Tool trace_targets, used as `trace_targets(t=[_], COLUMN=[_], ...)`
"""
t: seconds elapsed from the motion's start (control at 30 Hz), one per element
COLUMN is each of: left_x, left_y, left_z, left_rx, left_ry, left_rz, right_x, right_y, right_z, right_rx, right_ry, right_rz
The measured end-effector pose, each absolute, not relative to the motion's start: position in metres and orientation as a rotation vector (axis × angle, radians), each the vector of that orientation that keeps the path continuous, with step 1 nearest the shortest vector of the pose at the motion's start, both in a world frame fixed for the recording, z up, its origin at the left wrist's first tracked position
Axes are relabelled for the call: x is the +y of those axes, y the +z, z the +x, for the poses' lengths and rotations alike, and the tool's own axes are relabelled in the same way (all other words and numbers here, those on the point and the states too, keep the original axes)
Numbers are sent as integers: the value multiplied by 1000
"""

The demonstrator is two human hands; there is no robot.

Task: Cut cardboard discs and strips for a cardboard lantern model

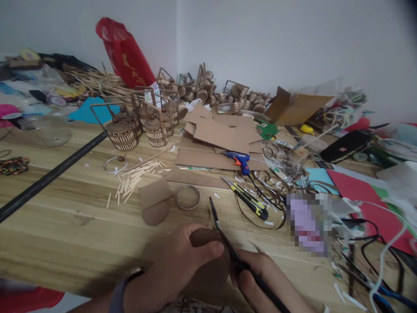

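Note:
My left hand [176, 265] is closed on a round brown cardboard piece [211, 269], thumb pressed across its top. My right hand [263, 282] grips black scissors [224, 237], whose thin blades point up and away beside the cardboard's right edge. Both hands sit at the near edge of the wooden table [65, 226]. A watch shows on my left wrist. Just beyond lie a cut cardboard disc with a curved strip [154, 202] and a thin ring [188, 197].
Farther out lie a yellow-black utility knife [249, 199], a blue glue gun [239, 159], flat cardboard sheets [215, 139], scattered wooden sticks [133, 178], small woven lanterns [140, 124], a long black bar [48, 178], a red bag [125, 54], coloured paper and cables at right.

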State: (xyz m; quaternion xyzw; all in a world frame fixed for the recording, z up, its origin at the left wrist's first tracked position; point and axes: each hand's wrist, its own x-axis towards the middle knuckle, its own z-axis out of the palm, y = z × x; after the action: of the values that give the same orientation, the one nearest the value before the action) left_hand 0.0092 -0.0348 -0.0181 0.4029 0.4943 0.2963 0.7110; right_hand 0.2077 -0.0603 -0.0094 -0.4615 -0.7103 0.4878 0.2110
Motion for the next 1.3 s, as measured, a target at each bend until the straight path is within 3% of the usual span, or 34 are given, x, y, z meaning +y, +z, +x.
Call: trace_targets(t=[1.3], left_x=[-31], left_y=[-11], left_z=[0], left_rx=[1068], left_ry=[585], left_rz=[1078], right_x=[-61], right_y=[-12], right_z=[216], right_rx=[-1990], right_ry=[1445], right_rz=[-1331])
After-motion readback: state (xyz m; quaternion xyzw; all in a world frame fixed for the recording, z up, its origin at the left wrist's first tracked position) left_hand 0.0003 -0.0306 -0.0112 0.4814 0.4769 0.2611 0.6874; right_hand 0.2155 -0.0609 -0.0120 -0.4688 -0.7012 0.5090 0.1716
